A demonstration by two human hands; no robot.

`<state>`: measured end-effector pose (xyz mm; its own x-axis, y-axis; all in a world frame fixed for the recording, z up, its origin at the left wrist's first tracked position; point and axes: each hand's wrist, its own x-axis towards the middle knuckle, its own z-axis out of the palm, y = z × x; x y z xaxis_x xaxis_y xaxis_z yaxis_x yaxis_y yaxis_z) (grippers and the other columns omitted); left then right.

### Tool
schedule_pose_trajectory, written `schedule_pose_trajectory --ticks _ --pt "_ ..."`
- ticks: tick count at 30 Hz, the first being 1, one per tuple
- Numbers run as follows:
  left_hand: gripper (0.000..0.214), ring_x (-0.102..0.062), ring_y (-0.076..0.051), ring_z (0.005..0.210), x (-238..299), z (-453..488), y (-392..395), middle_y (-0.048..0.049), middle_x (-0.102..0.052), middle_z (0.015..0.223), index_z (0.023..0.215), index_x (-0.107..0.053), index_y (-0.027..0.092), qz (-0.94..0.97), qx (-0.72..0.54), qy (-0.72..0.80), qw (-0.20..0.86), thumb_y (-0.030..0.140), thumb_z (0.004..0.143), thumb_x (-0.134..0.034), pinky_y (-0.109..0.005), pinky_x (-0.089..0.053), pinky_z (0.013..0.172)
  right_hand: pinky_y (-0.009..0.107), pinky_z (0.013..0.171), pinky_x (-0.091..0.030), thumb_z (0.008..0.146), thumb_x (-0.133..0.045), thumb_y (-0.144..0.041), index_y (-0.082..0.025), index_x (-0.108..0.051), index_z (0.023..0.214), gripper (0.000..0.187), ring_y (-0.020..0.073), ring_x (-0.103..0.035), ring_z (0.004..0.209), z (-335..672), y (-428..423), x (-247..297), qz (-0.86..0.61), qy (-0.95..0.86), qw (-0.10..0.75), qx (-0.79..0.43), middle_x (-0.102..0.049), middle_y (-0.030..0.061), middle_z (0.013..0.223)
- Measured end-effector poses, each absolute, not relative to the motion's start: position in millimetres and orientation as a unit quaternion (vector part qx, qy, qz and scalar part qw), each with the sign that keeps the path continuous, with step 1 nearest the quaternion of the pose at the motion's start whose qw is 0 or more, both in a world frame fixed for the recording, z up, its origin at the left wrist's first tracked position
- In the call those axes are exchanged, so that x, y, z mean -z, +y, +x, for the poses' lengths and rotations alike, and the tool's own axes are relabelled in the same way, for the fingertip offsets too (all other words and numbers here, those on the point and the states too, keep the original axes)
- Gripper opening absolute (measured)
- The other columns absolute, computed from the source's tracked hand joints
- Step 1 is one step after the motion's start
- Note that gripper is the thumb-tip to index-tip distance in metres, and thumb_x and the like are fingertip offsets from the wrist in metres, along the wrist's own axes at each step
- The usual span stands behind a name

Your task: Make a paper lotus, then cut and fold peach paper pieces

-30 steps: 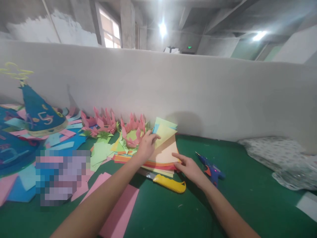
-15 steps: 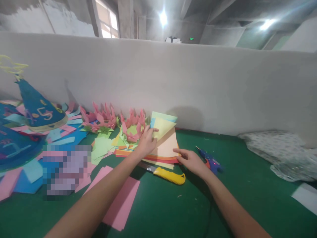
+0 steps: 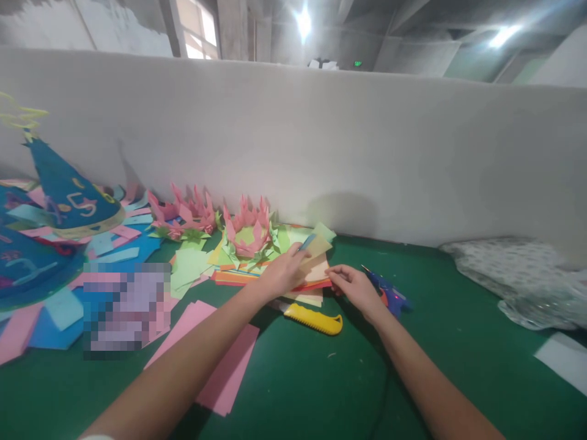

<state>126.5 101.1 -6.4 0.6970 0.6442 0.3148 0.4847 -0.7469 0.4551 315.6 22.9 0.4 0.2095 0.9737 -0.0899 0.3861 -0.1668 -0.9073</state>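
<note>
Paper in many colours makes up the stack before us, lying in the middle of the green bench between our two hands. Our left hand is over it with bent fingers, at a yellow sheet and a narrow blue piece; we cannot tell whether they are gripped. Thumb and forefinger of our right hand come together at the stack's right edge, beside a peach sheet; we cannot tell whether paper is pinched between them.

On the near side of the stack we see a yellow-handled knife, its blade pointing left and partly covered by our left wrist. Just right of our right hand lies a blue glue gun, partly hidden by that hand, nozzle towards the far side. One pink paper crown sits on the stack's far left part, and a second crown is farther left. Pink sheets lie near us, partly under our left forearm. At the far left, a blue cone hat marked 5 stands among paper scraps, and clear plastic lies well to the right.
</note>
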Motion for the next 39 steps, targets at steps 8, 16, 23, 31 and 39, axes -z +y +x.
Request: schedule_pose_trajectory --ticks 8,16,23,31,39 --pt "0.028 -0.055 -0.012 0.071 10 127 115 -0.003 -0.047 0.096 0.103 -0.061 0.019 0.916 -0.211 0.282 0.191 0.02 0.076 -0.066 -0.024 -0.046 0.068 0.024 0.05 -0.039 0.071 -0.057 -0.051 -0.018 -0.055 0.092 0.039 0.0108 -0.048 0.048 320 23 5 -0.645 -0.518 0.417 -0.377 -0.052 -0.0054 0.054" --pt "0.015 -0.058 -0.014 0.081 13 127 121 -0.0035 -0.052 0.092 0.09 -0.071 0.018 0.876 -0.246 0.323 0.261 0.02 0.078 -0.064 -0.023 -0.045 0.078 0.024 0.05 -0.04 0.072 -0.056 -0.046 -0.018 -0.052 0.103 0.042 0.011 -0.048 0.047 320 22 3 -0.646 -0.511 0.414 -0.387 -0.053 -0.0064 0.054" --pt "0.011 -0.056 -0.015 0.073 13 133 119 -0.0019 -0.052 0.073 0.075 -0.072 0.015 0.87 -0.239 0.354 0.247 0.017 0.077 -0.062 -0.025 -0.045 0.072 0.024 0.051 -0.037 0.076 -0.052 -0.045 -0.016 -0.06 0.097 0.036 0.0128 -0.049 0.049 322 23 4 -0.681 -0.542 0.368 -0.327 -0.051 -0.0052 0.049" --pt "0.006 -0.052 -0.014 0.065 5 136 114 -0.0006 -0.049 0.067 0.069 -0.071 0.014 0.864 -0.25 0.372 0.231 0.014 0.073 -0.067 -0.024 -0.042 0.064 0.025 0.058 -0.04 0.079 -0.05 -0.05 -0.018 -0.068 0.08 0.037 0.0168 -0.057 0.064 320 22 -1 -0.693 -0.554 0.364 -0.283 -0.065 0.002 0.068" --pt "0.011 -0.049 -0.012 0.061 5 135 113 0.0012 -0.045 0.065 0.061 -0.068 0.014 0.859 -0.262 0.37 0.236 0.02 0.069 -0.073 -0.023 -0.039 0.058 0.021 0.039 -0.033 0.073 -0.051 -0.069 -0.015 -0.062 0.083 0.055 0.0096 -0.045 0.039 311 22 1 -0.649 -0.462 0.41 -0.444 -0.057 -0.0003 0.049"
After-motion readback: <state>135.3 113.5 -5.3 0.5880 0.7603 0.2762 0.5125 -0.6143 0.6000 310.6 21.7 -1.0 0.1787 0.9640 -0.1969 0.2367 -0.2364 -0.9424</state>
